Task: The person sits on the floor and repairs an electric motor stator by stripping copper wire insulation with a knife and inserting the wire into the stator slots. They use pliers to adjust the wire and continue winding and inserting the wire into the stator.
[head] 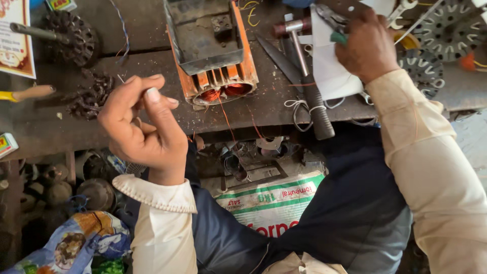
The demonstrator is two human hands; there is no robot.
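An orange motor stator (pixel 215 56) with copper windings showing at its near end lies on a dark workbench (pixel 152 109). My left hand (pixel 142 127) is raised in front of the bench, thumb and fingers pinched together; a thin copper wire (pixel 225 119) runs from the windings toward it, but I cannot tell if the fingers hold it. At the far right, my right hand (pixel 368 45) grips pliers with green handles (pixel 334 25) over a white sheet of paper (pixel 329 66).
A hammer (pixel 307 76) and a dark blade (pixel 279 58) lie right of the stator. Round metal laminations (pixel 446 30) sit far right, a dark toothed rotor (pixel 73 33) far left, a wooden-handled tool (pixel 30 93) nearby. Printed sacks (pixel 274 200) and scrap lie below the bench.
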